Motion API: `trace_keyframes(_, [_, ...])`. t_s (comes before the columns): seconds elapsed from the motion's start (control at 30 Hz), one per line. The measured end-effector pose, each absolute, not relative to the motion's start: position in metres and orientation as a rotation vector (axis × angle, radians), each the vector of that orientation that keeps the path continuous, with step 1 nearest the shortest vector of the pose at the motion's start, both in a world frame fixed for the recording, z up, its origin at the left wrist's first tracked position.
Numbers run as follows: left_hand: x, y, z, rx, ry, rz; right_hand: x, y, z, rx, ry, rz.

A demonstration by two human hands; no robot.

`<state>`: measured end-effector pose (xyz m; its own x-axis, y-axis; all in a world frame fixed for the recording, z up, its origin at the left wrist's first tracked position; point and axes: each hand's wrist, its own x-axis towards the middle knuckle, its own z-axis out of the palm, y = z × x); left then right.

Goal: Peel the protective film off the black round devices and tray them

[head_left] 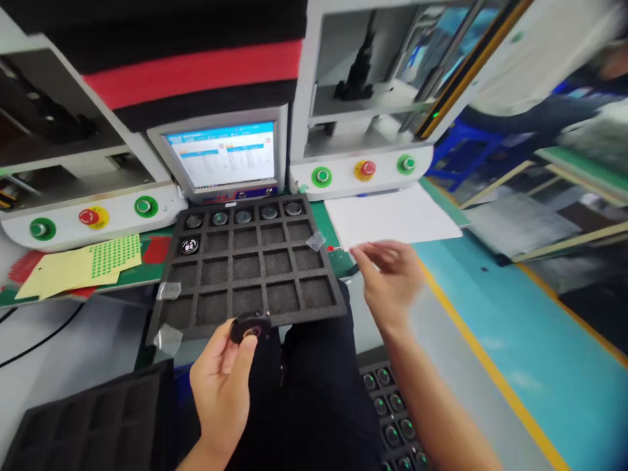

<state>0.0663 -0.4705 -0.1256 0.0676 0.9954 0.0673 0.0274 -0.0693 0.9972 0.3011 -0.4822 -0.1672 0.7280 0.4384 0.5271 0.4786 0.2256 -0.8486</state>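
Note:
My left hand [223, 379] is closed on a round black part [251, 325] with a copper-coloured ring at its middle, pinched between thumb and fingers. This part is just in front of the near edge of a black foam tray [248, 297] divided into square pockets. Round dark parts [243, 216] fill the tray's far row, and one bright-faced part [189, 245] lies in the second row at the left. To the right of the tray my right hand [390, 281], somewhat blurred, has its thumb and fingertips together. A small red-tipped thing [331, 248] is near those fingertips; whether they hold it I cannot tell.
Behind the tray stands a monitor [223, 157], between two machines with button panels [363, 173]. White paper [392, 216] lies at the right, yellow sticker sheets [88, 261] at the left. Lower down are two more foam trays, one [93, 418] left, another [392, 409] holding round parts. A person [530, 65] sits beyond.

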Motion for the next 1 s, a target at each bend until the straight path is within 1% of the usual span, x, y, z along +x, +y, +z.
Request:
trace_keyframes(0.17, [0.062, -0.458, -0.128, 1.171, 1.136, 1.060, 0.357, -0.406, -0.177, -1.636, -0.856, 0.191])
trace_keyframes(0.3, [0.058, -0.460, -0.116, 1.100, 1.077, 0.981, 0.355, -0.396, -0.173, -1.773, -0.797, 0.380])
trace_keyframes(0.4, [0.053, -0.460, -0.116, 1.122, 1.041, 1.014, 0.352, -0.403, -0.171, -1.783, -0.769, 0.454])
trace_keyframes(0.5, [0.045, -0.459, -0.127, 1.130, 1.053, 1.047, 0.345, -0.418, -0.162, -1.705, -0.783, 0.414])
trace_keyframes(0.57, [0.041, -0.460, -0.135, 1.107, 1.067, 1.005, 0.332, -0.437, -0.147, -1.626, -0.825, 0.407])
trace_keyframes(0.67, [0.040, -0.463, -0.141, 1.078, 1.028, 0.888, 0.299, -0.474, -0.121, -1.441, -0.914, 0.521])
trace_keyframes(0.77, [0.046, -0.467, -0.143, 1.032, 0.953, 0.810, 0.265, -0.505, -0.107, -1.313, -0.845, 0.661])
trace_keyframes(0.87, [0.053, -0.471, -0.143, 1.022, 0.915, 0.752, 0.238, -0.524, -0.109, -1.232, -0.735, 0.820])
trace_keyframes(1.0, [0.059, -0.477, -0.143, 0.977, 0.846, 0.698, 0.212, -0.538, -0.130, -1.010, -0.656, 1.048])
